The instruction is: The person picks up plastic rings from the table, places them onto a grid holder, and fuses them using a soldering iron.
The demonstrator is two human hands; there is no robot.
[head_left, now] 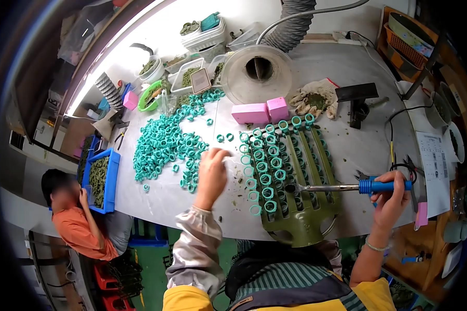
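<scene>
Head view: the right hand (390,199) is wrapped around the blue plastic handle of a metal-shafted soldering iron (334,187), whose dark tip sits at the middle of a slatted olive-green plastic frame (302,223); from here I can't tell whether tip and plastic touch. The left hand (213,171) has its fingers bent towards the thumb, just right of a loose heap of small teal plastic rings (166,147); whether it pinches one, I can't make out. The frame lies at the near edge of the grey worktable (231,220), right of its middle, with upright rows of teal rings (262,161) along its left side. If that iron is hot, a drooping wrist or a long pause could scorch a slat or ring, and a careless reach by the left hand could meet the shaft. The thin black cord (392,129) loops near the handle and might snag. Past the frame's far end sit two pink blocks (250,113), then a soiled cloth glove (323,97) and a black metal stand (355,96). Beyond the table's left edge, a co-worker in orange (83,228) sits by a blue plastic tray (110,194).
</scene>
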